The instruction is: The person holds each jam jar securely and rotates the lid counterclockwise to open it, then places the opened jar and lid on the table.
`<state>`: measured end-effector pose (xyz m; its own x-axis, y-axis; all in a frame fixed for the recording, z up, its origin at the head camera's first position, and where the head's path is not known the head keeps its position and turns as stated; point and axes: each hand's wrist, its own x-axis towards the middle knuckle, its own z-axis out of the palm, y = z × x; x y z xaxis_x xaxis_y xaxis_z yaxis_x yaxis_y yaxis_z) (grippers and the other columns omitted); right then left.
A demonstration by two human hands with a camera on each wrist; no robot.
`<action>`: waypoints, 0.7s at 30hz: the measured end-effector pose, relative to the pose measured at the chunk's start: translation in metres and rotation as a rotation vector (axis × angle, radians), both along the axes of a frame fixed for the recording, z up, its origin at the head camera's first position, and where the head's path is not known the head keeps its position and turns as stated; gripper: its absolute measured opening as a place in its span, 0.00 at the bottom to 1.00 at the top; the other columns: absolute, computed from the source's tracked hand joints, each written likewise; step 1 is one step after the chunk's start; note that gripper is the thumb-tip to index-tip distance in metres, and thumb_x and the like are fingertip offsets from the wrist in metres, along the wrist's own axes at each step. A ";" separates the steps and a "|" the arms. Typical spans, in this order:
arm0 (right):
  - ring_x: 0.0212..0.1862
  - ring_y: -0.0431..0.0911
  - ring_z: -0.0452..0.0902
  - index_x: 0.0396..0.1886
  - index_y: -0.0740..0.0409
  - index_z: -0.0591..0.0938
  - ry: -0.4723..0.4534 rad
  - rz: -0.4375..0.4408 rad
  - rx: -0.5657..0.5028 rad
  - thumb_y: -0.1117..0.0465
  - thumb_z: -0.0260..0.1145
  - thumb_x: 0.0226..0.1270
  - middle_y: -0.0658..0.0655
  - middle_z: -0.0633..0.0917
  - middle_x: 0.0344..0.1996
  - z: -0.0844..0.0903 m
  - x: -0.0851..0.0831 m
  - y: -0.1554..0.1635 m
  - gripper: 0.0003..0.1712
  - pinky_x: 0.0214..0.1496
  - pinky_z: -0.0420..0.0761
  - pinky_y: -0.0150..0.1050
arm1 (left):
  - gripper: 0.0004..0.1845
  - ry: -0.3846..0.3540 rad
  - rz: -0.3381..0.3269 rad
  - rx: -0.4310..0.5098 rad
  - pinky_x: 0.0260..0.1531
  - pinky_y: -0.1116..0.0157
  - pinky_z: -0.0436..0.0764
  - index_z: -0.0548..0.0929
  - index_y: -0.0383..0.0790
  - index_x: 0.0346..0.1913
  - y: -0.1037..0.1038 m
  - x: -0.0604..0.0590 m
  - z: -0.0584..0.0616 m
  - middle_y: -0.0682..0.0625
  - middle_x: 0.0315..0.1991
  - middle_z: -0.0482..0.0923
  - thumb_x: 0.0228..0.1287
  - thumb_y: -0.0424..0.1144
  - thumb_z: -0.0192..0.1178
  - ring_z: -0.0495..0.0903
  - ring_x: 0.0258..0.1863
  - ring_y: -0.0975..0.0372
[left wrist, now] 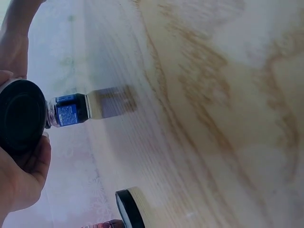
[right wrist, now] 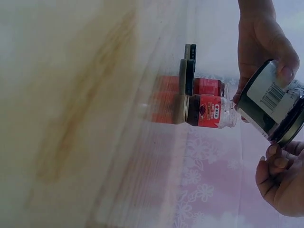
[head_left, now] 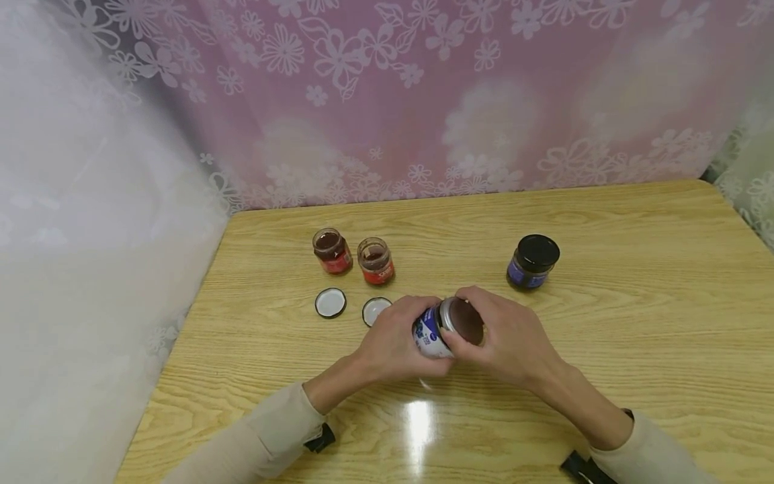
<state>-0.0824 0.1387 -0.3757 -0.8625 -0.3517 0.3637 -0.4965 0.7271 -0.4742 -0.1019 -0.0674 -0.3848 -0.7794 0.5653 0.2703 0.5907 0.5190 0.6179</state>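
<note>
Your left hand grips jar body, right hand curls round lid, tilted above table middle, toward near edge. Glass (fragile, smooth, some heft): hold label band firmly.

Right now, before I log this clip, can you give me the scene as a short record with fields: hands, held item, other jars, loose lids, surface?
left hand: grips the body of the held jar
right hand: fingers curled round the held jar's lid end
held jar: blue-and-white label, tilted above the table
open jars: two red-labelled jars, side by side, lids off
closed jar: blue label, black lid on, standing apart
loose lids: two, white insides up
surface: wooden table
</note>
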 end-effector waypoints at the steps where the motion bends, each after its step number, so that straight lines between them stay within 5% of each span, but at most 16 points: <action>1: 0.31 0.37 0.75 0.48 0.49 0.77 0.007 0.002 -0.004 0.40 0.66 0.56 0.46 0.82 0.36 0.000 0.000 0.000 0.26 0.26 0.75 0.35 | 0.36 0.007 -0.004 -0.001 0.39 0.74 0.75 0.77 0.43 0.55 0.000 0.000 0.000 0.55 0.44 0.78 0.38 0.53 0.73 0.74 0.42 0.69; 21: 0.29 0.38 0.75 0.43 0.54 0.79 0.133 0.027 -0.096 0.44 0.69 0.46 0.48 0.83 0.34 -0.001 0.001 -0.001 0.26 0.23 0.74 0.34 | 0.38 0.050 -0.057 0.046 0.33 0.74 0.75 0.78 0.40 0.55 0.000 0.001 0.002 0.54 0.40 0.80 0.35 0.51 0.74 0.75 0.37 0.68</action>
<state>-0.0818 0.1373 -0.3770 -0.7956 -0.3319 0.5068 -0.5778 0.6673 -0.4700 -0.1012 -0.0678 -0.3832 -0.7308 0.5947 0.3350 0.6495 0.4551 0.6091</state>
